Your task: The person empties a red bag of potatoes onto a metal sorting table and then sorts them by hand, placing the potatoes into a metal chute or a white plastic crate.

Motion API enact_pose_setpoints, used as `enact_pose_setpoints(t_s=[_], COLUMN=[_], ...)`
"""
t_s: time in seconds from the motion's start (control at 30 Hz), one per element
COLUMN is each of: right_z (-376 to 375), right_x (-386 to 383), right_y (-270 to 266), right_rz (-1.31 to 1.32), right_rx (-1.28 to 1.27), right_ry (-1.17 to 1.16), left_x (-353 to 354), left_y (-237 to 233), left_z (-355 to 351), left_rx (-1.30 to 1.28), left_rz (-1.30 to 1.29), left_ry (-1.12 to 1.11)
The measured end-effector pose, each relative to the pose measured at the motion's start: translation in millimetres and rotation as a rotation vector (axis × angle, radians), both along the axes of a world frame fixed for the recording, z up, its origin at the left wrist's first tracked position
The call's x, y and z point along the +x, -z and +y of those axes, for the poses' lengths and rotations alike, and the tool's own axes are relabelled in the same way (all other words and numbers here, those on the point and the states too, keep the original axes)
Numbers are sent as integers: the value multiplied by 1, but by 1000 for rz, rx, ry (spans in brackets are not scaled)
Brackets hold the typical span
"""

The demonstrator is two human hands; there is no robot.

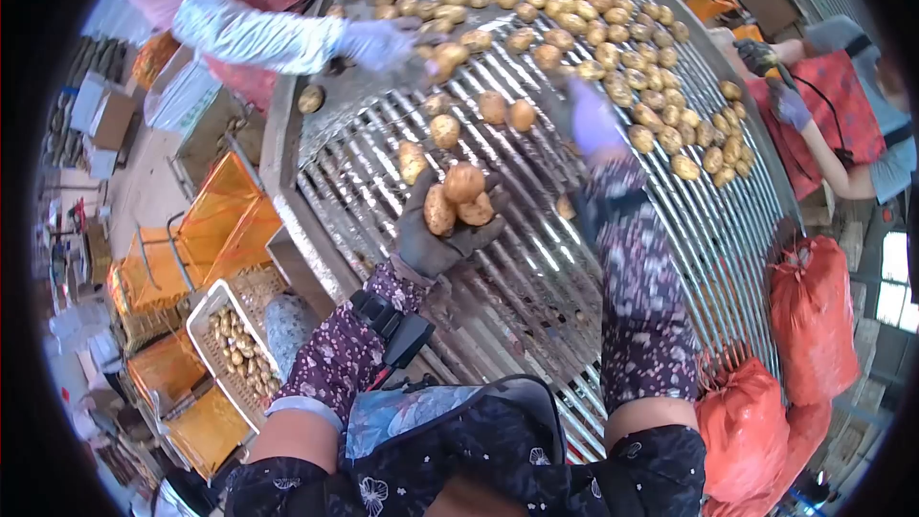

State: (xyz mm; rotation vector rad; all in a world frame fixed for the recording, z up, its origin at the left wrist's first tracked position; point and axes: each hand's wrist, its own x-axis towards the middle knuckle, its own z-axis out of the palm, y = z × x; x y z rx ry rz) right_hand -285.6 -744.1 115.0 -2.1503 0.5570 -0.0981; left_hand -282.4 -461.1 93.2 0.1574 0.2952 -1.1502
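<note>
My left hand (440,235), in a dark dirty glove, is cupped palm up over the metal bar table (536,297) and holds several potatoes (463,183). My right hand (592,120), in a purple glove and blurred by motion, reaches forward over the bars beside the potato pile; its fingers are smeared, and whether they hold anything is unclear. Between my hands and farther off lie a few loose potatoes (493,107). The large pile of potatoes (613,24) spreads across the far and right part of the table.
A co-worker's gloved hand (378,45) reaches over the table from the left. Another person's gloved hand (791,105) is at the right edge. Red sacks (814,321) stand on the right. A white basket of potatoes (203,325) and orange crates (225,215) are at left.
</note>
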Motion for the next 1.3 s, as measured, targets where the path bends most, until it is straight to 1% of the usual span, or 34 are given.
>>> enact_pose_setpoints(t_s=[0.03,0.1,0.17,0.2,0.23,0.3,0.37,0.4,0.43,0.47,0.5,0.57,0.6,0.63,0.67,0.7,0.73,0.77,0.8,0.83,0.87,0.9,0.93,0.97,1.0,1.03,1.07,1.1,1.17,1.2,1.23,1.27,1.3], right_z=[-29,-48,-54,-55,-50,-45,-52,-45,-37,-5,0,75,96,101,110,113,116,120,111,102,106,116,132,154,176,197,218,242,259,249,233,221,204], right_x=[22,46,59,62,57,40,20,3,-12,-32,-36,-30,-27,-16,-6,6,20,34,43,53,51,46,40,28,18,8,-2,-2,-3,19,32,49,69], right_y=[14,41,57,61,69,66,67,53,38,7,28,-1,3,20,32,32,33,38,60,74,57,26,2,-28,-21,-14,-6,-27,-38,-20,-7,-14,-7], right_rz=[-14,216,296,343,395,292,109,-6,-144,-88,-94,78,75,141,108,160,211,265,167,131,96,62,79,38,6,-33,-79,-28,-199,34,-16,-112,-162], right_rx=[-83,-623,-470,-402,-439,-545,-184,59,487,396,-12,-226,-433,-339,-467,-464,-456,-443,-508,-548,-377,-207,129,336,296,260,229,-266,-5,462,384,122,-128], right_ry=[117,144,53,12,-16,-24,119,200,317,321,93,-71,-208,-223,-213,-170,-129,-86,-89,-141,-88,-37,16,-39,-163,-284,-400,-579,-615,-560,-486,-394,-306], left_x=[4,9,14,15,17,23,26,27,28,24,20,13,7,6,5,4,-2,-4,-5,-2,2,5,8,8,10,12,14,17,19,21,24,23,21], left_y=[0,-2,-12,-15,-12,-6,-5,-6,-7,-1,2,5,8,11,12,13,14,8,0,-4,-8,-8,-8,-8,-16,-11,-2,4,0,-2,0,2,4], left_z=[7,13,22,28,33,43,58,64,70,80,82,86,88,88,89,91,95,97,100,104,108,115,121,127,132,133,134,134,142,148,153,160,168], left_rx=[15,2,37,45,41,34,77,86,95,137,115,74,163,90,19,-49,25,58,91,76,61,60,58,57,57,125,54,-22,-70,-90,-126,-156,-182], left_rz=[-31,-41,-72,-157,-122,-49,-64,-61,-58,-81,-62,-23,-243,-159,-79,-2,-167,-245,-324,-261,-198,-207,-215,-215,-307,-247,-184,-130,-39,4,-21,-41,-60], left_ry=[-8,-26,-41,-46,-45,-23,20,39,55,70,72,87,107,121,130,136,92,81,73,63,53,37,16,-6,-3,10,7,3,-26,-44,-56,-72,-92])
